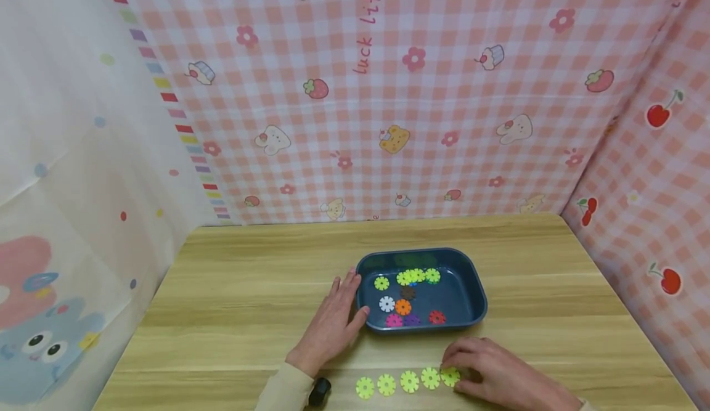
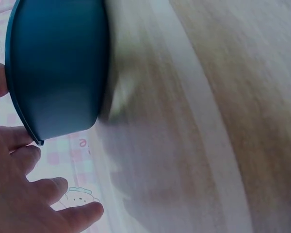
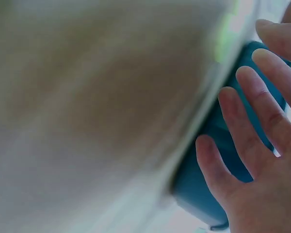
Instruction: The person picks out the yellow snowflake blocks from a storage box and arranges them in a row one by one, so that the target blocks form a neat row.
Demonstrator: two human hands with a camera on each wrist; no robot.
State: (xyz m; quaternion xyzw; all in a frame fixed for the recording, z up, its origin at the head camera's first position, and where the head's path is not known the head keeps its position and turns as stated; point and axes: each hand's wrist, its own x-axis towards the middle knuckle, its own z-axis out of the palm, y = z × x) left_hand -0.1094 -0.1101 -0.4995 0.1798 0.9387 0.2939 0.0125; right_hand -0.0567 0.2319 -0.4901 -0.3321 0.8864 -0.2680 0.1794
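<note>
Five yellow-green discs (image 1: 409, 374) line the desk (image 1: 266, 288) on the near side of a dark blue tray (image 1: 457, 294), the right hand (image 1: 501, 371) arched over the row, thumb and fingertips pinching its rightmost disc (image 1: 453, 374). At the tray's left end, the left hand (image 1: 327, 331) reaches forward, fingers extended along the wall, thumb at the rim. Only the head view reveals the tray's contents: more yellow-green pieces (image 1: 405, 279) toward its far side, others in white, orange, brown, pink, purple and red nearer. The left wrist view alone shows three fingertips standing clear of the tray's edge; the right wrist view catches fanned fingers before the tray, the row merely a yellow-green blur.
</note>
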